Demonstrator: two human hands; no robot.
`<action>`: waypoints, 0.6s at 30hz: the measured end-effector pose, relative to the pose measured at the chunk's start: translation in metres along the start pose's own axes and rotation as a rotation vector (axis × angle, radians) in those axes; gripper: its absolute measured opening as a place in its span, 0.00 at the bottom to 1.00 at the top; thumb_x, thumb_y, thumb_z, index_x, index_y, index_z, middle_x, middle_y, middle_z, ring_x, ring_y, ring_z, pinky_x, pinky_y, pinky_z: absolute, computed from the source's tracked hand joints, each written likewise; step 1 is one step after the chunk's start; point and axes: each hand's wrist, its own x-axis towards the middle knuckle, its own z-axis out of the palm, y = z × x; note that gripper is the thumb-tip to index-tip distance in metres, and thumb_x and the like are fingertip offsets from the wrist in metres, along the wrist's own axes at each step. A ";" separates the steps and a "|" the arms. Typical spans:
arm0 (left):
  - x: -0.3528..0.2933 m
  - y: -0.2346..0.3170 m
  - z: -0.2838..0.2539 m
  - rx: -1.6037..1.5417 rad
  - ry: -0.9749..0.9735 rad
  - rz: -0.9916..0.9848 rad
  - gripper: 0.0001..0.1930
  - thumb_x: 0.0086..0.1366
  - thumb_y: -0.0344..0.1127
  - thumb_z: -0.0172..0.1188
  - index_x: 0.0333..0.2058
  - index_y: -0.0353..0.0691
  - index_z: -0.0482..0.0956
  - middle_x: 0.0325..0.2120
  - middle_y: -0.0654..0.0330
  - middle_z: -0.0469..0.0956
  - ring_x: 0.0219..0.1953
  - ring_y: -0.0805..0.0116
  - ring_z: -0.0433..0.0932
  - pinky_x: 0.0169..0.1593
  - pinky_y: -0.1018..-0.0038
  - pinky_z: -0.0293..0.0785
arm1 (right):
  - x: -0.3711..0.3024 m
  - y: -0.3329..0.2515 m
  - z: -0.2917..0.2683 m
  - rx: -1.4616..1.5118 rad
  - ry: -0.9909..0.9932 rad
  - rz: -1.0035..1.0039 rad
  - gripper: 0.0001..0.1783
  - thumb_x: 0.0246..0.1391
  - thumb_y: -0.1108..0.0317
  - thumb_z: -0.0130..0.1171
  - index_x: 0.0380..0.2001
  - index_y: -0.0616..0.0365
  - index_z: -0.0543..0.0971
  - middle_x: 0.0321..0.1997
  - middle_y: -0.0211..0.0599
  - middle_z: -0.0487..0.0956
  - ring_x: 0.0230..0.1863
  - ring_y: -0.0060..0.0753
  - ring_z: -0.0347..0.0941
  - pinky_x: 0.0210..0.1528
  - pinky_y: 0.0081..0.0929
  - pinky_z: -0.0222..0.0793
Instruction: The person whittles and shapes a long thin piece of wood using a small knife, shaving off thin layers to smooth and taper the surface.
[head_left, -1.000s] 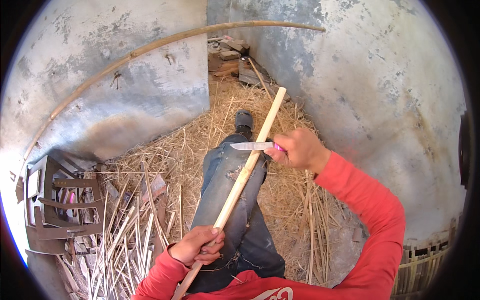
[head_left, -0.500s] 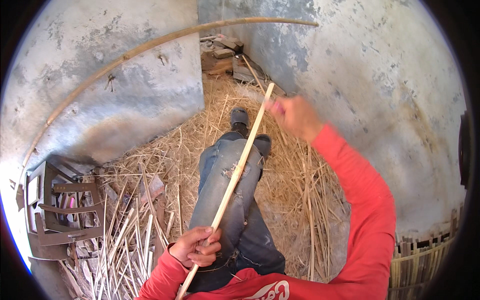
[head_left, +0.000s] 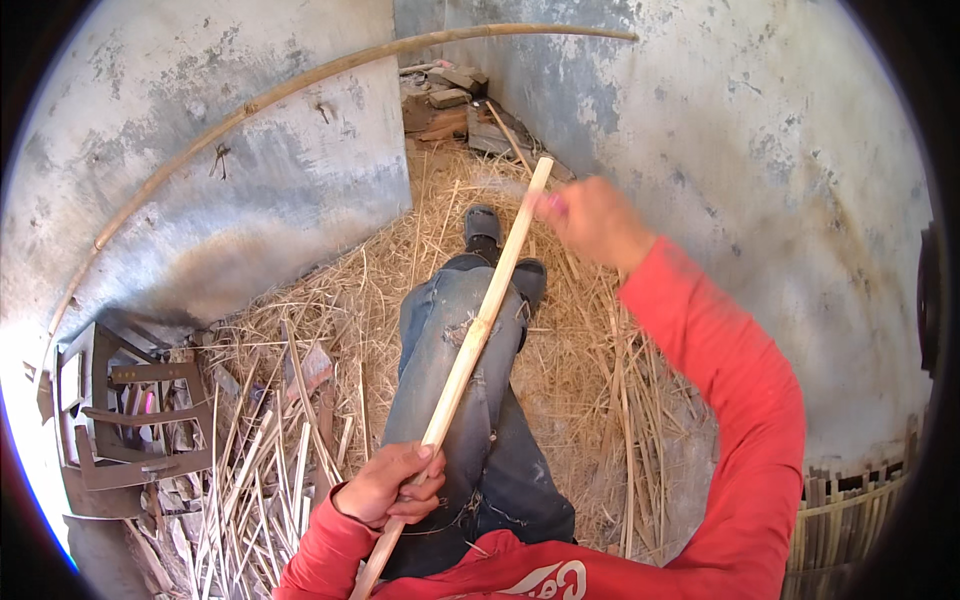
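Observation:
A long pale bamboo strip [head_left: 480, 325] slants over my jeans-clad leg, its far end raised beyond the knee. Down by my waist, my left hand [head_left: 393, 487] is closed around its near part. At the far end, my right hand [head_left: 592, 222] is blurred by motion and closed on a pink-handled knife [head_left: 553, 205]. Only a faint streak of the blade shows, across the strip's tip. My left hand's fingers wrap the strip from above, with the thumb along it.
Many split strips [head_left: 265, 490] lie at the left beside a dark wooden frame [head_left: 150, 420]. Shavings [head_left: 440, 200] cover the floor around my feet. A long curved pole [head_left: 250, 105] leans along the wall. Bricks [head_left: 450, 97] are piled in the corner; a slatted basket [head_left: 850, 520] stands at the right.
The bamboo strip has rolled a little, so a broader face shows. My right hand has shifted slightly to the right; my left hand keeps its grip in nearly the same place.

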 end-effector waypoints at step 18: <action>0.012 -0.007 -0.034 -0.517 -0.383 -0.173 0.15 0.79 0.45 0.41 0.32 0.45 0.62 0.16 0.71 0.57 0.10 0.84 0.55 0.13 0.84 0.48 | 0.000 -0.028 0.002 0.435 0.317 0.146 0.38 0.71 0.42 0.48 0.14 0.61 0.69 0.11 0.37 0.61 0.15 0.33 0.55 0.21 0.40 0.53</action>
